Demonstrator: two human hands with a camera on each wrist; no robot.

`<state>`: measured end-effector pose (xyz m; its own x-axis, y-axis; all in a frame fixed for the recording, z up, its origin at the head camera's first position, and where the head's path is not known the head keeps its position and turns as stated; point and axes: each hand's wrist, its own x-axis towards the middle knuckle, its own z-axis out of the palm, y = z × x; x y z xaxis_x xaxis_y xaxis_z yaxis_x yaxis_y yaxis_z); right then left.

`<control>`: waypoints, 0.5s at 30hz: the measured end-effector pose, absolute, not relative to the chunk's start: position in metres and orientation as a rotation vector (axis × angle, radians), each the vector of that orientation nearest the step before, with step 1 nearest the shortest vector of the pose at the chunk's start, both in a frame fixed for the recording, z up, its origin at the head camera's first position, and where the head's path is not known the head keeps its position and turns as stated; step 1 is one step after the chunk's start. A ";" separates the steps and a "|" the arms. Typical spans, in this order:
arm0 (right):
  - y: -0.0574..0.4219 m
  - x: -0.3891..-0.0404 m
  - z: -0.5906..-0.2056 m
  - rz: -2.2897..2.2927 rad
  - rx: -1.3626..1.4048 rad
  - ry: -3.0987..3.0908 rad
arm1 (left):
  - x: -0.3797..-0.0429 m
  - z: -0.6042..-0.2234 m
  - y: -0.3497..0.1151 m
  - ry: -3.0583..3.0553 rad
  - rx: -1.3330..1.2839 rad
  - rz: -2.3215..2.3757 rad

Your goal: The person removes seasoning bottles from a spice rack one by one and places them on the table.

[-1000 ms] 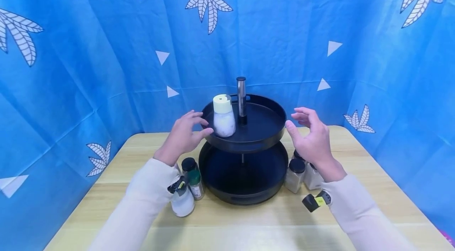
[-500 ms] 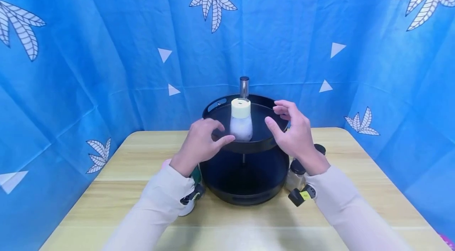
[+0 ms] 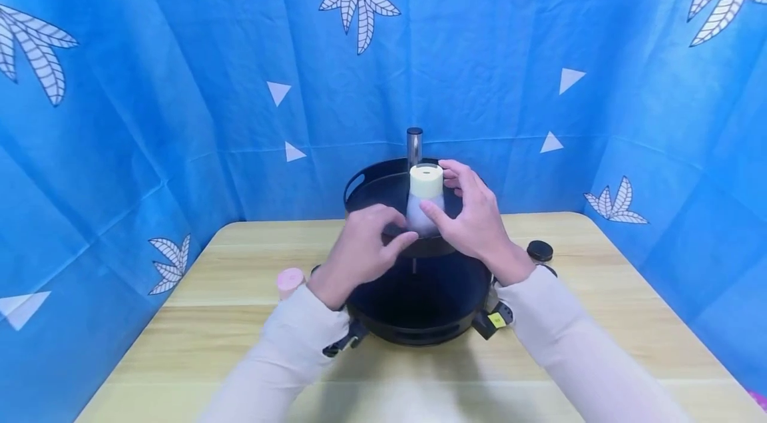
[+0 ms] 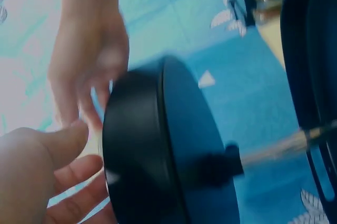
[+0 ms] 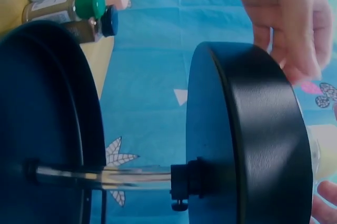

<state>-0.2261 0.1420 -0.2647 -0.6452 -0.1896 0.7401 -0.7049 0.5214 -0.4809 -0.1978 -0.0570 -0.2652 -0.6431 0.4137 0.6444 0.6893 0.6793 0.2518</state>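
Note:
A two-tier black turntable tray stands on the table, with an upper tray (image 3: 374, 193) and a lower tray (image 3: 413, 320) on a metal post (image 3: 414, 146). On the upper tray's front part sits a shaker bottle with a cream lid (image 3: 427, 183) and pale contents. My left hand (image 3: 368, 250) is at the front-left rim, fingers bent; the right wrist view has its fingertips right at the edge of the upper tray. My right hand (image 3: 476, 220) reaches around the bottle, its thumb overlapping the front. In the right wrist view its fingers (image 5: 325, 211) straddle the bottle loosely.
Left of the turntable stand several bottles, among them one with a green cap (image 5: 89, 3) and a pink-capped one (image 3: 290, 280). A black-capped jar (image 3: 540, 250) is on the right, partly behind my sleeve. Blue patterned curtain (image 3: 491, 63) encloses the table.
The upper tray has turned, carrying the bottle from the left to the front right of the post. Both hands have moved inward, the right one now around the bottle.

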 end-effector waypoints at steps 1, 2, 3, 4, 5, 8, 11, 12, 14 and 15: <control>0.142 -0.227 -0.264 1.060 0.729 -2.142 | -0.200 -0.265 -0.062 -2.346 -0.834 -0.650; 0.142 -0.228 -0.263 1.059 0.733 -2.152 | -0.202 -0.265 -0.067 -2.361 -0.815 -0.643; 0.142 -0.229 -0.263 1.059 0.738 -2.163 | -0.204 -0.266 -0.072 -2.377 -0.801 -0.643; 0.142 -0.230 -0.262 1.057 0.742 -2.179 | -0.206 -0.266 -0.076 -2.393 -0.794 -0.648; 0.142 -0.231 -0.262 1.048 0.744 -2.202 | -0.207 -0.267 -0.079 -2.410 -0.790 -0.654; 0.142 -0.233 -0.261 1.020 0.750 -2.280 | -0.210 -0.271 -0.085 -2.446 -0.787 -0.674; 0.140 -0.233 -0.261 0.992 0.743 -2.353 | -0.210 -0.273 -0.087 -2.451 -0.797 -0.681; 0.140 -0.233 -0.261 0.988 0.740 -2.368 | -0.210 -0.274 -0.087 -2.448 -0.798 -0.680; 0.140 -0.233 -0.261 0.984 0.732 -2.384 | -0.211 -0.274 -0.086 -2.437 -0.801 -0.680; 0.139 -0.233 -0.261 0.981 0.727 -2.386 | -0.211 -0.274 -0.086 -2.433 -0.802 -0.680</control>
<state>-0.2334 0.1394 -0.2610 -0.7560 -0.2950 0.5844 -0.6207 0.6066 -0.4967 -0.2107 -0.0862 -0.2737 -0.7097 0.4018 0.5787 0.6435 0.7040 0.3005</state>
